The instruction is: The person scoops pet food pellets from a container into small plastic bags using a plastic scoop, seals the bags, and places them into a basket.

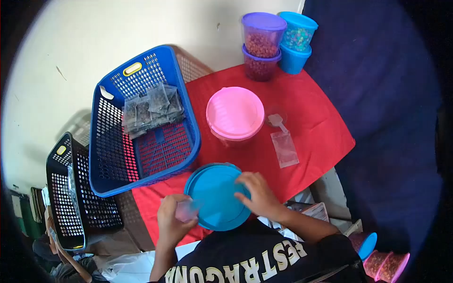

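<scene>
A round tub with a blue lid (219,198) stands at the near edge of the red-covered table, right in front of my body. My left hand (171,219) is at the lid's left side, its fingers closed around a small translucent piece of plastic (185,212), blurred by motion. Over the lid's right part is my right hand (258,195), thumb and fingers apart and slightly smeared; I make out nothing in it. Beyond the blue lid sits a pink-lidded tub (236,113). To its right lie a small clear scoop (277,120) and a flat clear plastic bag (285,149).
A blue basket (191,155) on the left holds several filled small bags (153,106). Stacked tubs with purple lids (264,21) and blue lids (298,20) stand at the back. A black basket (66,207) is lower left, near another person (71,262).
</scene>
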A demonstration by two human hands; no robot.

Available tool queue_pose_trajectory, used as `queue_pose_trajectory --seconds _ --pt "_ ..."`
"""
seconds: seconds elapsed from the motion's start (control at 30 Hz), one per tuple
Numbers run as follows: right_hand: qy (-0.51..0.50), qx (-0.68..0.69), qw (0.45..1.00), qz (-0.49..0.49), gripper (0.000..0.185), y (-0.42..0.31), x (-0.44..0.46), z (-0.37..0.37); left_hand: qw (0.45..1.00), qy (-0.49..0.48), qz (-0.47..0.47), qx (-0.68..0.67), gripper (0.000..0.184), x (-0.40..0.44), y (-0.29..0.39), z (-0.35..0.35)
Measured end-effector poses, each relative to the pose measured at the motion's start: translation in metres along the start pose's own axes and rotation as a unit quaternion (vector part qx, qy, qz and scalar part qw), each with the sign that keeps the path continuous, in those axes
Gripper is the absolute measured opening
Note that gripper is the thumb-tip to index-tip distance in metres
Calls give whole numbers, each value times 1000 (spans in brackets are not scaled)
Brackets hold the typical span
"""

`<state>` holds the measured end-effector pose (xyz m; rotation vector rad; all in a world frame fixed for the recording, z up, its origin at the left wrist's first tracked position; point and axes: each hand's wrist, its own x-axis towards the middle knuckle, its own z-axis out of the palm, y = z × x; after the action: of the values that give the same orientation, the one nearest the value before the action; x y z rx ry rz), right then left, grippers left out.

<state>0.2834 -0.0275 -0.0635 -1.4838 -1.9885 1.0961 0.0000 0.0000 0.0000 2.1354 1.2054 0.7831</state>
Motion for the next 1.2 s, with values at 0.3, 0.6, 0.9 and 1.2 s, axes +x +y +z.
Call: queue_pose_trajectory --seconds 0.3,0.6,0.9,1.2 --pt "200 151 960 122 72 24 13 58 947 -83 -286 -122 51 -18 -66 17" --pt "265 208 939 66 45 -4 8 50 944 -99 -273 -159 49 -12 -49 10" --pt "497 170 850 -37 26 -16 13 -68 945 44 -246 -211 49 -33 -57 5" --pt "374 -426 770 -293 17 86 138 -85 943 42 -252 -215 55 -51 -34 33"
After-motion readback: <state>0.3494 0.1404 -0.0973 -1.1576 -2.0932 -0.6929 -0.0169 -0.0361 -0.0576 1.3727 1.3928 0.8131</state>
